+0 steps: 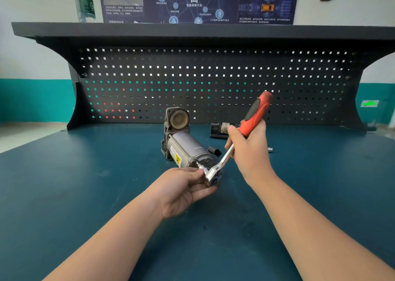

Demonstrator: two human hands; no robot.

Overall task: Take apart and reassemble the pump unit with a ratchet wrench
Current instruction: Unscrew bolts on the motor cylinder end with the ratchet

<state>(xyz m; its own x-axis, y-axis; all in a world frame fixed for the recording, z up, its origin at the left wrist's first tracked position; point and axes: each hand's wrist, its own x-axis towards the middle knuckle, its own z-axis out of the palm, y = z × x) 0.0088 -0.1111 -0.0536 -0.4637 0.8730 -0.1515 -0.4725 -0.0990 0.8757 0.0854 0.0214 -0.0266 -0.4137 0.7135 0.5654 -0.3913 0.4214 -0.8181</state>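
- Behind our blue counter (85, 184) stood a dark pegboard (213, 77).
- We saw the pump unit (183, 146) lying mid-counter, a black detached part (220, 129) set behind it.
- Our right hand (250, 152) gripped the ratchet wrench (241, 135); left hand (183, 191) fingers (197, 171) pinched its head at an end bolt (193, 161).
- We judged the work partway; whether loosening or refitting, we couldn't tell.

One head-worn wide-angle view looks forward and down over the workbench (64, 195). It sits close above both forearms, facing the pegboard (213, 84).
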